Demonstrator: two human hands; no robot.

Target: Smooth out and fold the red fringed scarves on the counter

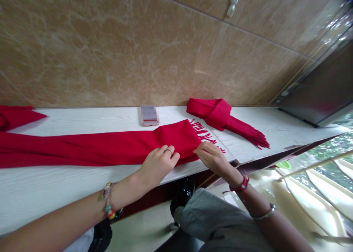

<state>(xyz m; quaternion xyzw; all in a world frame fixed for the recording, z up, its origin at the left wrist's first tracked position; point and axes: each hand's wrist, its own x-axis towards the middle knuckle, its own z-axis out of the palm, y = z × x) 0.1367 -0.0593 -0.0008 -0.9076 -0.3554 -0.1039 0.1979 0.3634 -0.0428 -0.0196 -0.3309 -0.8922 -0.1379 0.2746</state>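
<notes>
A long red scarf [91, 149] lies stretched along the white counter, folded lengthwise, with its fringed end to the right. My left hand [158, 163] is closed on the scarf's near edge, a little left of the fringe; a ring shows on one finger. At the near corner of the fringed end, my right hand [211, 156] pinches the cloth between thumb and fingers. Behind it lies a second red scarf [212, 112], folded over on itself in a knot-like shape, its fringe pointing right.
A phone [149, 115] lies near the wall behind the long scarf. More red cloth [19, 116] sits at the far left of the white counter [68, 119]. A dark box-like appliance [317, 82] stands at the right end. Pale chairs [309, 197] are below on the right.
</notes>
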